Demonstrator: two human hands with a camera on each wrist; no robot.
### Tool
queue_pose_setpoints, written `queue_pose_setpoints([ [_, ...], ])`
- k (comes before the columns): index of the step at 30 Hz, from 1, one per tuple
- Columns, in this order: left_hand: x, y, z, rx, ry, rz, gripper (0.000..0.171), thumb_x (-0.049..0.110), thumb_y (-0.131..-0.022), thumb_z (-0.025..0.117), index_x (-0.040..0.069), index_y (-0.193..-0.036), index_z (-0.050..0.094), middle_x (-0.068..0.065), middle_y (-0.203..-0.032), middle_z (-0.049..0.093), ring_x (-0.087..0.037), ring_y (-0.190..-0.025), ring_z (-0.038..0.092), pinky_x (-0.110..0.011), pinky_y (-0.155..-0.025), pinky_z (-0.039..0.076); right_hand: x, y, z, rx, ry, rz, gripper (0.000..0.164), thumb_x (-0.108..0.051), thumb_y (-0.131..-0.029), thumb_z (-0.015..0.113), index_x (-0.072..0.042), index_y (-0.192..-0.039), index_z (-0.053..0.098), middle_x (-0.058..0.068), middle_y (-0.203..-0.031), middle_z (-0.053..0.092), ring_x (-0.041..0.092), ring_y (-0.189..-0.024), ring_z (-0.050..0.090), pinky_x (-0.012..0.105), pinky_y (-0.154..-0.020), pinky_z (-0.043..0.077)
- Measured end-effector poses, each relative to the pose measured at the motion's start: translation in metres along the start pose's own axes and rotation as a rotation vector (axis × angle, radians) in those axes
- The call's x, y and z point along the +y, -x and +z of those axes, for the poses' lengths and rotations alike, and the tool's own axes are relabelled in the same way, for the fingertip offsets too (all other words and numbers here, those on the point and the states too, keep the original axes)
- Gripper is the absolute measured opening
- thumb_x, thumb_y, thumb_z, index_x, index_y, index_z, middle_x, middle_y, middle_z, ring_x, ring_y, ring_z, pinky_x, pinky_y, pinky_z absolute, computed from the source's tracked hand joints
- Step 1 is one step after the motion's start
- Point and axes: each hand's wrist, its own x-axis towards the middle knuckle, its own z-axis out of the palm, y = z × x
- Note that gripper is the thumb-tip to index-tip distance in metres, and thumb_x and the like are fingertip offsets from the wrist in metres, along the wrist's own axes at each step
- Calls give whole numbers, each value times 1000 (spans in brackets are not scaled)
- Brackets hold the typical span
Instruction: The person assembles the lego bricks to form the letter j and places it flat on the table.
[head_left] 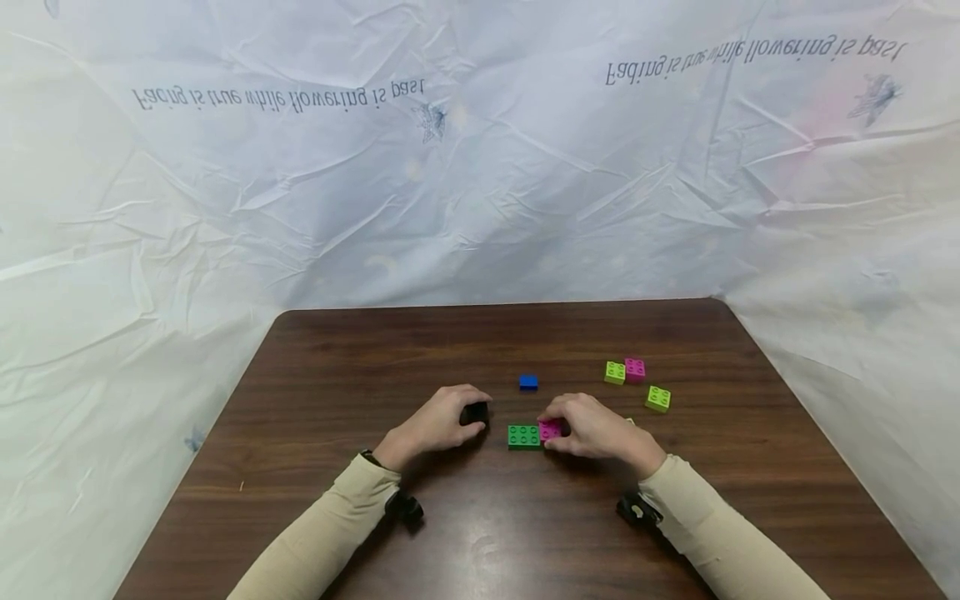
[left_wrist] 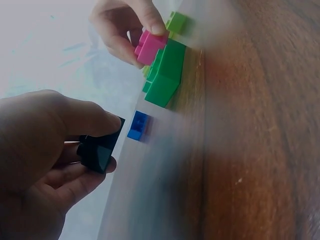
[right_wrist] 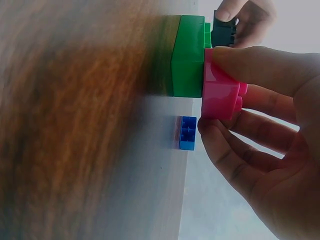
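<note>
My left hand point(head_left: 435, 423) holds a black toy building brick point(left_wrist: 98, 152) between thumb and fingers, left of the green brick. With thumb and fingertips, my right hand point(head_left: 597, 429) pinches a pink brick point(right_wrist: 220, 87), its studs facing up. That pink brick is right at the right end of a green brick point(head_left: 523, 437), overlapping its studded top edge in the right wrist view. The green brick sits on the table with its studs up, longer than the pink one. A small blue brick point(head_left: 528, 382) lies farther back, between the two hands.
On the back right of the brown wooden table point(head_left: 337, 350), a lime brick point(head_left: 615, 372) sits beside another pink brick point(head_left: 635, 369). A second lime brick point(head_left: 658, 398) lies nearer. Something pale peeks out behind my right hand. Wrinkled white sheeting point(head_left: 450, 217) hangs around the table.
</note>
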Motion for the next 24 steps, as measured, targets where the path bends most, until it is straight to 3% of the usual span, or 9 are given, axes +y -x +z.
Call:
queue_pose_setpoints([
  [24,9,2,2,-21,35,38,41,20,-92,68,7,-130,61,-5,-124,64,-17,-111,62,-31,-87,53,-2,-1,-1,-29,-6,29,32,-28,-85,76,-8,-110,72,0,-103,69,13,-93,63,34,-80,53],
])
